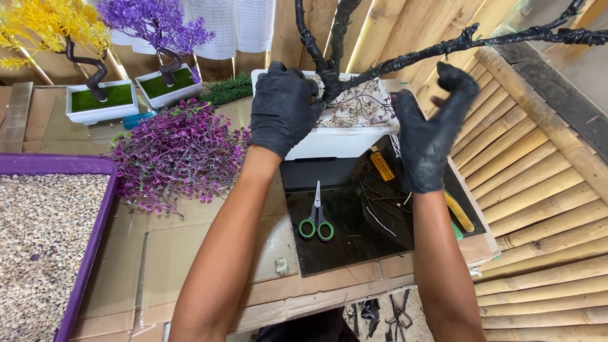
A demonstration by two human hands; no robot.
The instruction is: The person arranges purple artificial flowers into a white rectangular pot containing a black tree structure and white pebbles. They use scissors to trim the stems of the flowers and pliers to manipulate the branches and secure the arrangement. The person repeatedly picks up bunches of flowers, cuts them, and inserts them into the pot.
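Note:
Both my hands wear black gloves. My left hand (283, 107) grips the base of a black wrapped tree trunk (329, 76) that rises from a white rectangular pot (335, 140) filled with pebbles. A bare black branch (443, 47) stretches right from the trunk. My right hand (430, 130) is just below that branch, beside the pot's right end, fingers apart and curled upward, holding nothing that I can see.
Green-handled scissors (316, 218) and wire scraps lie on a dark glass sheet (329, 247). A pile of purple artificial foliage (180, 152) is left of the pot. A purple tray (88, 253) of gravel sits at far left. Two small finished trees (101, 95) stand behind. Bamboo slats (544, 209) lie at right.

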